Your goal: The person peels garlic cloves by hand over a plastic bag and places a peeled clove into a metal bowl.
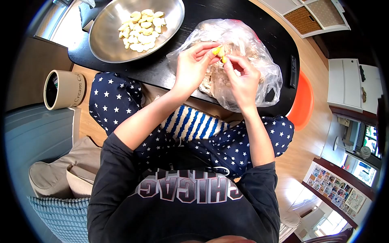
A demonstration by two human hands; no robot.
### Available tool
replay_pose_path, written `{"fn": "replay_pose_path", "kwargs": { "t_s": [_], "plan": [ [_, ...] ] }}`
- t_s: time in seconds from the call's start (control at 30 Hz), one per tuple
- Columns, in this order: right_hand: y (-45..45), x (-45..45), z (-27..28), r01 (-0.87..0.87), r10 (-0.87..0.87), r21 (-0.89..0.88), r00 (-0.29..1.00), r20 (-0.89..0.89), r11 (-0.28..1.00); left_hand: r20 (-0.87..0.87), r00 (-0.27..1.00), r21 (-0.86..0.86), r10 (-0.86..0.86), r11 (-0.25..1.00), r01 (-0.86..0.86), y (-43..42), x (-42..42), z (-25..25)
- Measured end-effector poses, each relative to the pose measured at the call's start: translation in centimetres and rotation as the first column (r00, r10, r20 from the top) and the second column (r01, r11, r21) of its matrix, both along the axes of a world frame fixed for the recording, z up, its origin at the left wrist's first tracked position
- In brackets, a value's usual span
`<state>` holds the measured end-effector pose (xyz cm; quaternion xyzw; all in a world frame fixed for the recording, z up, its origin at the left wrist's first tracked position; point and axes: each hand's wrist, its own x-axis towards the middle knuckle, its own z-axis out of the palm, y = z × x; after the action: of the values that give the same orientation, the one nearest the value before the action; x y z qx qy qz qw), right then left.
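Note:
My left hand [192,68] and my right hand [244,82] meet over a clear plastic bag, fingertips close together. Between their pinched fingers is a small pale garlic clove [221,52], partly covered by the fingers and the yellow-painted nails. Beneath the hands, the crumpled plastic bag [269,79] lies on the black table, with pale brown papery skins [219,79] showing through it. A wide steel bowl [103,42] to the left of the hands holds several peeled garlic cloves [144,30] in a loose pile.
The black table [156,71] has a dark remote control [293,72] near its right edge. An orange seat [302,103] stands beyond that edge. A cream bin [65,90] is on the floor at left. A striped cloth [194,123] lies between my legs.

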<state>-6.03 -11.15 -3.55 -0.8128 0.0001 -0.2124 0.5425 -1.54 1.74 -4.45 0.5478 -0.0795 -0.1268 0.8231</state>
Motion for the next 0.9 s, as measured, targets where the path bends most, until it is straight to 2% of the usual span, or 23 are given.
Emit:
{"fn": "replay_pose_path", "kwargs": {
  "t_s": [0.13, 0.37, 0.53, 0.63, 0.87, 0.9],
  "plan": [
    [0.28, -0.13, 0.1, 0.021, -0.017, -0.075, 0.998, 0.056, 0.997, 0.017, 1.0, 0.016, 0.017, 1.0, -0.018, -0.05, -0.26, 0.25],
    [0.51, 0.01, 0.12, 0.026, -0.016, -0.093, 0.993, 0.115, 0.995, 0.037, 0.998, -0.005, 0.057, 0.998, -0.057, -0.22, -0.59, 0.2],
    [1.0, -0.11, 0.01, 0.1, -0.057, -0.217, 0.979, 0.194, 0.971, -0.008, 0.998, -0.022, 0.066, 0.998, -0.066, -0.39, -0.89, 0.2],
    [0.94, -0.06, -0.34, 0.115, -0.067, -0.229, 0.977, 0.204, 0.967, -0.005, 0.998, -0.032, 0.065, 0.997, -0.065, -0.45, -0.93, 0.21],
    [0.91, -0.1, -0.14, 0.134, -0.108, -0.187, 0.984, 0.144, 0.973, -0.046, 0.998, -0.039, 0.04, 0.998, -0.042, -0.62, -0.8, -0.11],
    [0.81, 0.07, -0.34, 0.117, -0.109, -0.081, 0.989, 0.098, 0.99, -0.076, 0.997, -0.049, 0.024, 0.998, -0.028, -0.61, -0.63, -0.05]
  ]
}}
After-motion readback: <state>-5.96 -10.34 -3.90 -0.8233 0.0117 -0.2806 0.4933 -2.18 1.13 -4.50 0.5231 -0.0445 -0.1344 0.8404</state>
